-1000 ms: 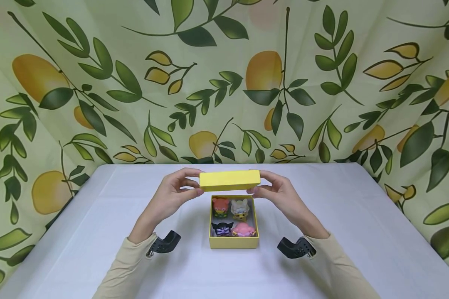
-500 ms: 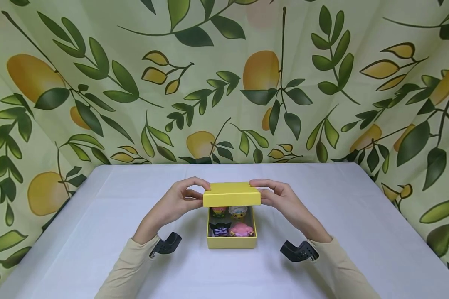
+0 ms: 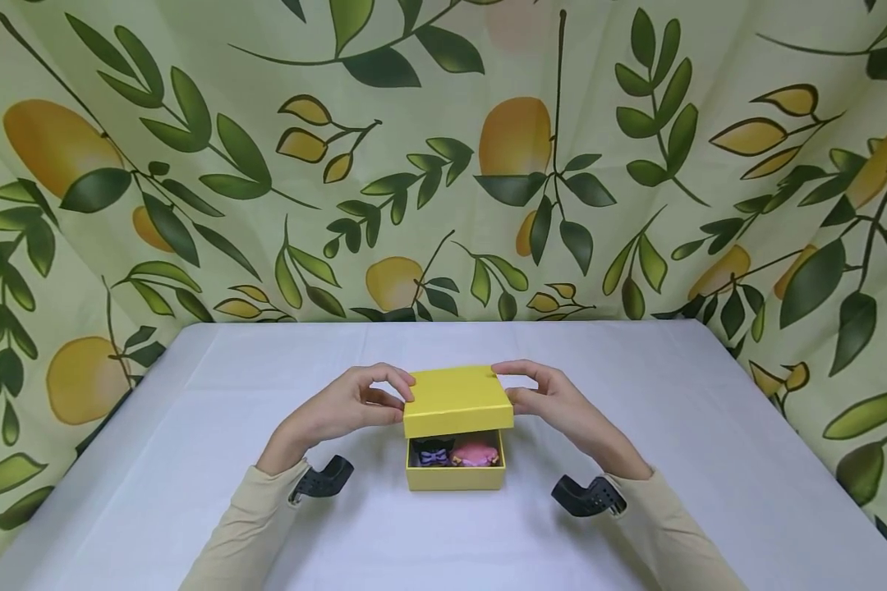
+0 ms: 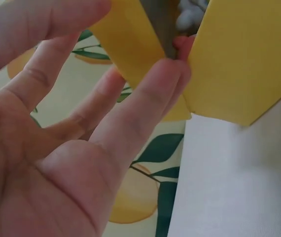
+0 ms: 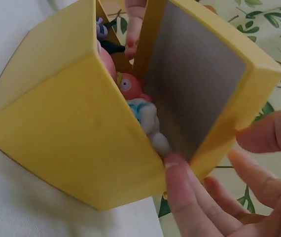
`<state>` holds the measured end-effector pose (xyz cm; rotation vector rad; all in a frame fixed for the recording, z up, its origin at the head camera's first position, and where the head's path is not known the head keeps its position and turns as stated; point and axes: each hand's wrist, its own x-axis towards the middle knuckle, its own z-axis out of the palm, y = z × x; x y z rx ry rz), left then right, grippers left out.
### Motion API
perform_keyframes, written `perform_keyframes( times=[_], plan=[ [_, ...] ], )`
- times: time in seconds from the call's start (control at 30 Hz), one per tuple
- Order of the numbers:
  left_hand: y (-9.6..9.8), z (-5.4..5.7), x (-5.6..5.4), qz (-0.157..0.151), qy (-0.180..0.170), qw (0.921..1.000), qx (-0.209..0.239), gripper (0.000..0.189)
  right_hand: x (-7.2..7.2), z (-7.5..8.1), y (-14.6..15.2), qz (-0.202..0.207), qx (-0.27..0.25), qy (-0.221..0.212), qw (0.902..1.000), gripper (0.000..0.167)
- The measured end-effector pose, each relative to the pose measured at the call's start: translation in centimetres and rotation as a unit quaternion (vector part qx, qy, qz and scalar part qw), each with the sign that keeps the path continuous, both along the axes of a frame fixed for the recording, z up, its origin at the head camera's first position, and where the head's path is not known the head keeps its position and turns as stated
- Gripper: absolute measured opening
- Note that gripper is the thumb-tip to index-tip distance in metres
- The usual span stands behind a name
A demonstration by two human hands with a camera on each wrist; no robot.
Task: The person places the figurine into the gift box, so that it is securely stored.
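Between both hands a yellow box lid [image 3: 458, 398] tilts over a yellow box [image 3: 455, 478], its front edge raised above the box. The left hand [image 3: 351, 402] pinches the lid's left side with fingers and thumb. On the opposite side the right hand [image 3: 550, 398] pinches it the same way. Through the front gap show a black figurine with a purple bow [image 3: 434, 453] and a pink figurine [image 3: 475, 453]. The right wrist view looks in from the side at a red figurine [image 5: 130, 86] and a white one [image 5: 148, 121]; the head view hides these two under the lid.
A white cloth [image 3: 229, 427] covers the table. Behind it hangs a curtain [image 3: 443, 164] printed with leaves and orange fruit. Black wrist mounts [image 3: 324, 478] sit at both sleeve cuffs.
Both hands have lowered the lid and brought it towards the person over the box. It now hides the two rear figurines, while the front two still show.
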<state>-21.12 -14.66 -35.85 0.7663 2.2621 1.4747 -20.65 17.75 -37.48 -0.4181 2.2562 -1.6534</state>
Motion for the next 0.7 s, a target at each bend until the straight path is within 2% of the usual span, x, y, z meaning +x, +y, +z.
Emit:
perform_keyframes(
  times=[0.17, 0.47, 0.7],
  plan=[
    [-0.08, 0.10, -0.03, -0.010, 0.000, 0.9999, -0.008, 0.015, -0.07, 0.06, 0.22, 0.017, 0.031, -0.011, 0.9993, 0.047],
    [0.18, -0.02, -0.02, 0.000, -0.015, 0.9996, -0.024, 0.018, -0.11, 0.02, 0.31, 0.034, 0.045, -0.018, 0.9983, 0.049],
    [0.52, -0.39, 0.01, 0.013, -0.041, 0.9980, -0.046, 0.033, -0.01, -0.07, 0.17, 0.029, 0.071, -0.036, 0.9964, 0.065]
  ],
)
